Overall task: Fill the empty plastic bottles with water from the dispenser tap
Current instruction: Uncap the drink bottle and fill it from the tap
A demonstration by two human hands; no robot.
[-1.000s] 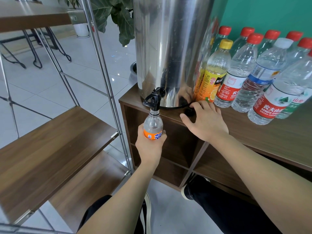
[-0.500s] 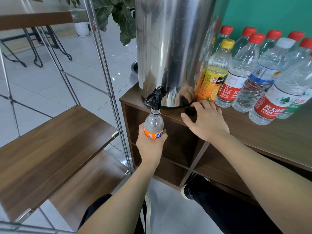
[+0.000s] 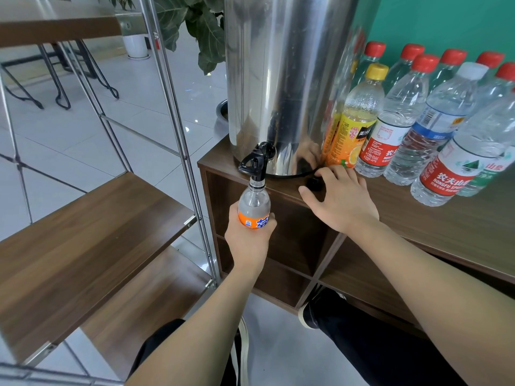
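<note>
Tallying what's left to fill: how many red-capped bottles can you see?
6 red-capped bottles, clustered on the cabinet top right of the dispenser: four behind, two nearer. More may sit beyond the right edge.

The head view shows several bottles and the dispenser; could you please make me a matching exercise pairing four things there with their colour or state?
Things:
1. orange-label bottle
2. juice bottle
3. tap
4. right hand

Colour or state:
A. black, right above an open bottle mouth
B. lying flat on the cabinet top
C. uncapped, gripped by the left hand
D. yellow cap, standing beside the steel dispenser

Pairs: 1-C, 2-D, 3-A, 4-B
</note>
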